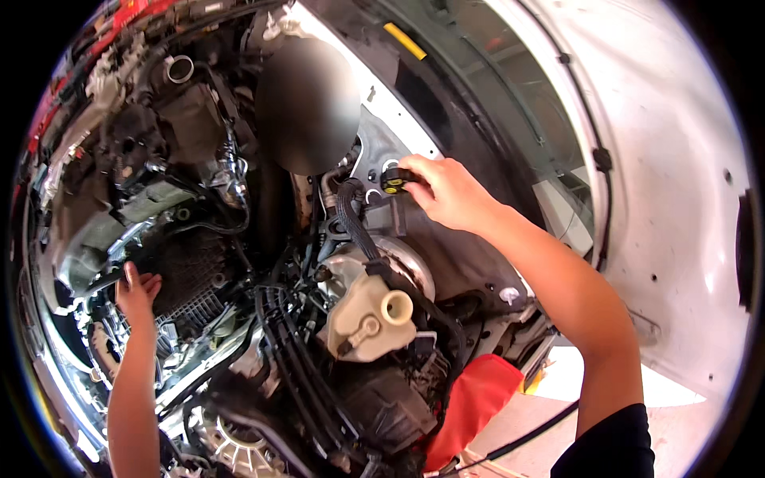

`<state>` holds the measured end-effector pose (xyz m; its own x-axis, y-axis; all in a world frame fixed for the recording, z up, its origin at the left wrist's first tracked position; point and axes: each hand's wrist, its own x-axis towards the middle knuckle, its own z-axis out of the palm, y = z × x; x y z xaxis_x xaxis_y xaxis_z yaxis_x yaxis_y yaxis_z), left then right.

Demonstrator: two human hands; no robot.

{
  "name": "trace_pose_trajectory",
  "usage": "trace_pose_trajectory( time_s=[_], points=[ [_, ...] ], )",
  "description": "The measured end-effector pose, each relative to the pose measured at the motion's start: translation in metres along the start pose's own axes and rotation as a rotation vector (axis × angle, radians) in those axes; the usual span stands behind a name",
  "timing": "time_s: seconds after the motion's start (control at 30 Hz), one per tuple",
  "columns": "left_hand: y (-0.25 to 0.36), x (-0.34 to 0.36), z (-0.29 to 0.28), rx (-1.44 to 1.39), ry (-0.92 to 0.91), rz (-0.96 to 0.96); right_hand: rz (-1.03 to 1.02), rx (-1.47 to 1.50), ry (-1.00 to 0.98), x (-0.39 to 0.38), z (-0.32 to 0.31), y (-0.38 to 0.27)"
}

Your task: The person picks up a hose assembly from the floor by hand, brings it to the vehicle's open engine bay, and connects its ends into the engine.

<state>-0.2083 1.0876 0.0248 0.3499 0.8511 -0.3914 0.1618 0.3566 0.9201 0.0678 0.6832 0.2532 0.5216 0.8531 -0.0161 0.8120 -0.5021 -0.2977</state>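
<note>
My right hand reaches across the engine bay to the grey panel below the windscreen. Its fingers are closed round a black cap with yellow markings, at or just above that panel. Nearer to me sits a cream plastic fluid reservoir, its round filler neck uncovered. At the far left, my left hand is open, thumb up and fingers apart, beside a dark bar at the front of the bay. Whether its palm touches the bar I cannot tell.
A silver round brake booster lies behind the reservoir, with a ribbed black hose above it. A red cloth hangs over the near edge. The raised white bonnet fills the right side. A blurred dark disc covers part of the far engine bay.
</note>
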Motion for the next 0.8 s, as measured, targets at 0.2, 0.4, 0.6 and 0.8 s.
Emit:
trace_pose_trajectory(
  time_s=[0.2, 0.4, 0.6, 0.8],
  points=[
    [0.021, -0.011, -0.029, -0.200, -0.220, -0.249, 0.589, 0.801, 0.013, -0.076, -0.018, -0.039],
    [0.089, -0.146, -0.092, -0.196, -0.423, -0.014, 0.478, 0.667, -0.131, -0.120, 0.039, -0.089],
    [0.116, -0.346, -0.239, -0.162, -0.120, 0.259, 0.225, 0.131, 0.265, -0.121, 0.063, -0.103],
    [0.019, -0.480, -0.342, -0.102, 0.302, 0.270, 0.105, 0.049, 0.216, -0.127, 0.056, -0.101]
  ],
)
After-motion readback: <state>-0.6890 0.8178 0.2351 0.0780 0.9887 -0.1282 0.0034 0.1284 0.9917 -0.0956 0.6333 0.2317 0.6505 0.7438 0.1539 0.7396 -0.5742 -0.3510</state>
